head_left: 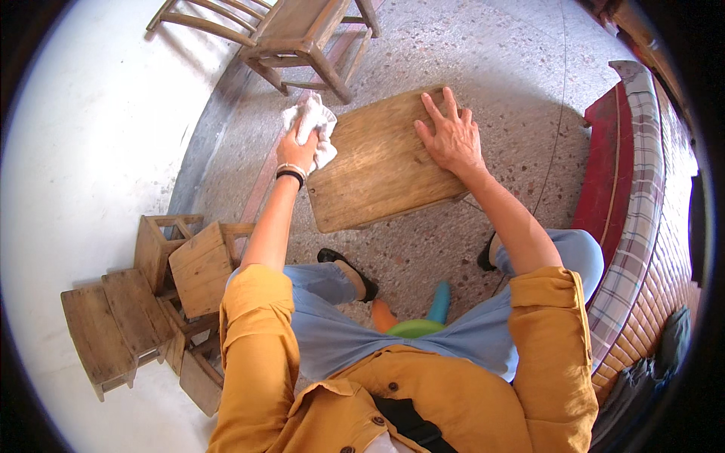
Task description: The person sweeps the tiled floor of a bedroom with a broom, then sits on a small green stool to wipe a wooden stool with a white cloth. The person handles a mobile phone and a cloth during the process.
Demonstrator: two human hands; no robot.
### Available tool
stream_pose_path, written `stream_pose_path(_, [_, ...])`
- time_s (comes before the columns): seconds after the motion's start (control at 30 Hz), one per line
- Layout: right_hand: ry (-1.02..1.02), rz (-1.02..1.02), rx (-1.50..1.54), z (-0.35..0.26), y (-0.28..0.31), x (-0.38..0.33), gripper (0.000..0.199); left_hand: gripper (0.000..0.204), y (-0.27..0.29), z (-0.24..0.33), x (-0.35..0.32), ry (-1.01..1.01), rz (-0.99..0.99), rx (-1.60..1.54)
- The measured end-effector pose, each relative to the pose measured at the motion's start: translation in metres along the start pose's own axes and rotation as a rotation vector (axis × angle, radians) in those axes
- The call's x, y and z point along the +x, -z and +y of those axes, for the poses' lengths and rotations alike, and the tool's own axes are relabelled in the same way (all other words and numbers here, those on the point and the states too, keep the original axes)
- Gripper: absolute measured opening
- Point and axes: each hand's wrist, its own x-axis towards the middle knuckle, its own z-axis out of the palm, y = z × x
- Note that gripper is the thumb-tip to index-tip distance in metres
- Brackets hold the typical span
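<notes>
A low wooden stool (370, 177) with a rectangular, worn brown top stands on the floor before me, between my arms. At the left edge of its top, my left hand (297, 151) is closed round a crumpled white cloth (323, 128). Part of the cloth hangs over toward the wood. My right hand (455, 140) lies flat on the far right part of the top, fingers spread, holding nothing. The stool's legs are mostly hidden under the top.
Beyond the stool stands a wooden chair (294, 30). Several small wooden stools (113, 325) are heaped at my left by the white wall (98, 166). A bed with a plaid cover (630, 249) and red frame (600, 166) is on my right. Beneath me shows a colourful plastic seat (415, 328).
</notes>
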Motion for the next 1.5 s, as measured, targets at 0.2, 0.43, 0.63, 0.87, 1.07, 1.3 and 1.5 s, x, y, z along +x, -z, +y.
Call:
stream_pose_path(0.2, [-0.003, 0.011, -0.006, 0.000, -0.003, 0.000, 0.055, 0.049, -0.007, -0.008, -0.040, -0.009, 0.047, -0.082])
stream_pose_path(0.43, [-0.018, 0.035, -0.010, 0.003, -0.004, -0.002, 0.055, 0.050, 0.011, 0.004, -0.161, -0.142, -0.042, -0.086])
stream_pose_path(0.63, [-0.015, 0.016, -0.019, 0.002, -0.001, -0.001, 0.054, 0.048, -0.002, -0.001, -0.063, -0.078, -0.029, -0.132])
stream_pose_path(0.87, [-0.001, 0.003, 0.000, -0.002, 0.000, 0.000, 0.054, 0.044, -0.009, -0.022, 0.008, 0.056, 0.035, -0.043])
stream_pose_path(1.07, [-0.029, -0.003, -0.014, 0.000, -0.001, -0.002, 0.053, 0.053, -0.005, -0.011, -0.114, 0.050, -0.044, -0.042])
stream_pose_path(1.3, [-0.030, 0.006, 0.000, 0.003, -0.002, -0.001, 0.053, 0.048, 0.010, 0.012, -0.129, -0.029, -0.104, -0.256])
stream_pose_path(1.5, [-0.009, -0.003, 0.012, -0.003, -0.001, -0.001, 0.054, 0.048, -0.005, -0.019, -0.002, 0.054, -0.030, -0.041])
